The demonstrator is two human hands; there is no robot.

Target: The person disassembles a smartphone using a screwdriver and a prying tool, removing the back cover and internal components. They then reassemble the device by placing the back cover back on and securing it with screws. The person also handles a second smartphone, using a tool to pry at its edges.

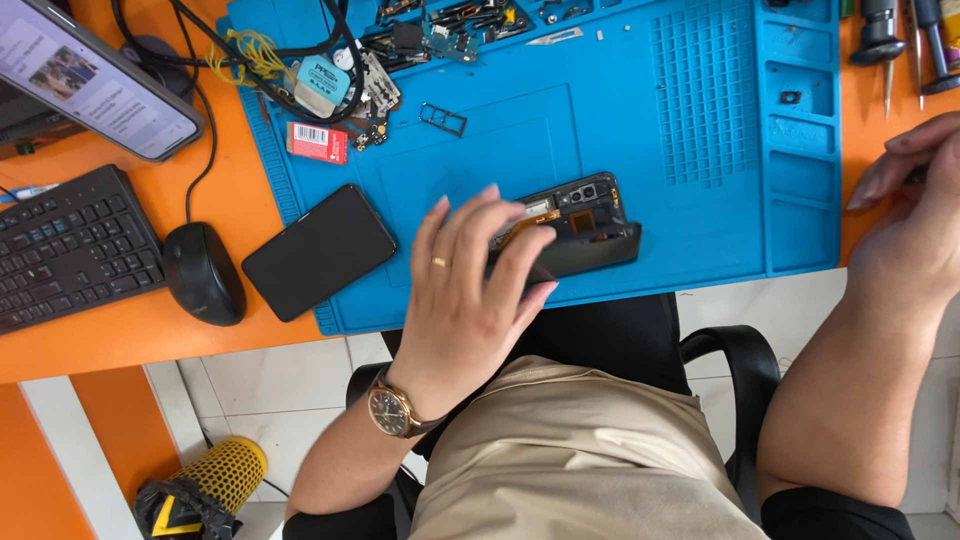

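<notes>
An opened black phone body (585, 220) lies on the blue work mat (690, 230), its inner parts facing up, with a black cover resting along its near edge. My left hand (470, 290), with a ring and a wristwatch, grips the phone's left end between thumb and fingers. My right hand (915, 200) is at the mat's right edge on the orange table, its fingers curled around a small dark item that is mostly hidden. A second black phone (318, 250) lies screen up at the mat's left edge.
A black mouse (203, 272) and keyboard (70, 245) sit at the left, under a tilted lit phone (95, 75). Loose parts, cables and a red box (318, 142) crowd the mat's far left. Screwdrivers and tweezers (900, 40) stand at the far right. A black chair arm (735, 360) is below.
</notes>
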